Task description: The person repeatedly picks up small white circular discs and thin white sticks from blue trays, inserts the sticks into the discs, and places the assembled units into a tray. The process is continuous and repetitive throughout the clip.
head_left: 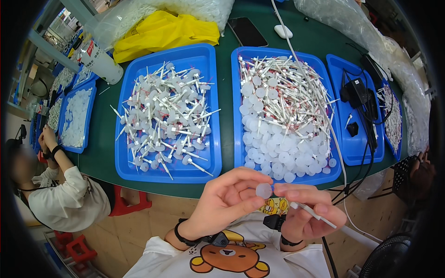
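Left hand (222, 197): pinching translucent disc (263, 191) | likely light, slippery; grip rim | right hand (300, 226): pinching white rod (317, 216) | likely light, stiff; grip shaft

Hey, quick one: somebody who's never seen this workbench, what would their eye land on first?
Probably the crumpled yellow bag, bright behind the left blue tray. Next, that tray's tangled pile of white sticks with translucent discs, and the heaped right blue tray beside it. In front, the left hand holds a translucent disc, the right hand a white stick.
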A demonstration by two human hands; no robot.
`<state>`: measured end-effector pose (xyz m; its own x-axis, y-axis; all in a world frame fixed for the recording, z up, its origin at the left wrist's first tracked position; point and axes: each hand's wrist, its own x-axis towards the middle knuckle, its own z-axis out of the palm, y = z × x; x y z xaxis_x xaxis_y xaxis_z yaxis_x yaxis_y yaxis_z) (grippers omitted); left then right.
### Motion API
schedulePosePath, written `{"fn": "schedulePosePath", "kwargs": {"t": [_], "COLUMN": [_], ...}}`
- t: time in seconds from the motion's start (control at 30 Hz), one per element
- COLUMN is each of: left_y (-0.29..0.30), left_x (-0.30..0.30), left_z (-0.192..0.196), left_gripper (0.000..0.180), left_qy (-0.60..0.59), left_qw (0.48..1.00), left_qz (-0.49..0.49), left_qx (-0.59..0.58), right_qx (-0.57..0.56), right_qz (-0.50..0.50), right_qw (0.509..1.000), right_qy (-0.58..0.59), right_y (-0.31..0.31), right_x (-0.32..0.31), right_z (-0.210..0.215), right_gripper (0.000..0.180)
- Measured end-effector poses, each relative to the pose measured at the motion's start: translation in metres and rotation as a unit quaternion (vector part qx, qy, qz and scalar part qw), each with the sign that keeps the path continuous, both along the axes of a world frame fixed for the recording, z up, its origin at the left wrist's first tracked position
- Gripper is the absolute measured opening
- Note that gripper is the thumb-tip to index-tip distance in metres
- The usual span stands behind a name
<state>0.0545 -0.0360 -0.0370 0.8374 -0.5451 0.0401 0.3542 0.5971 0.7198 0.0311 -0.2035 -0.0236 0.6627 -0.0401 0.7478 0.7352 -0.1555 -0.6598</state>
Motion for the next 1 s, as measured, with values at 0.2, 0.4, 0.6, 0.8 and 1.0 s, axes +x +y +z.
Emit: {"fn": "schedulePosePath", "kwargs": {"t": [0.2,0.4,0.6,0.8,1.0], "left_y": [-0.001,-0.002,-0.002,-0.002,-0.002], "left_x": [0.001,-0.001,0.002,0.001,0.000], "left_z": [0.000,0.005,0.000,0.001,0.002], "left_gripper": [0.036,0.037,0.037,0.038,0.037], "left_qy": [-0.010,0.040,-0.022,0.020,0.036], "left_qw": [1.000,0.999,1.000,1.000,0.999], "left_qz": [0.006,0.002,0.003,0.004,-0.005], "left_qx": [0.002,-0.009,0.015,0.010,-0.006], "right_qx": [0.015,0.017,0.042,0.098,-0.024], "right_qz": [0.065,-0.045,-0.051,0.047,-0.060], "right_qw": [0.997,0.998,0.996,0.991,0.991], "right_qy": [0.033,0.036,0.059,0.076,0.117], "right_y": [-0.008,0.006,0.006,0.002,-0.003], "right_x": [-0.008,-0.002,0.000,-0.004,0.000], "right_z": [-0.001,0.003,0.001,-0.004,0.003], "right_gripper": [0.043,0.023,0.023,0.026,0.022]}}
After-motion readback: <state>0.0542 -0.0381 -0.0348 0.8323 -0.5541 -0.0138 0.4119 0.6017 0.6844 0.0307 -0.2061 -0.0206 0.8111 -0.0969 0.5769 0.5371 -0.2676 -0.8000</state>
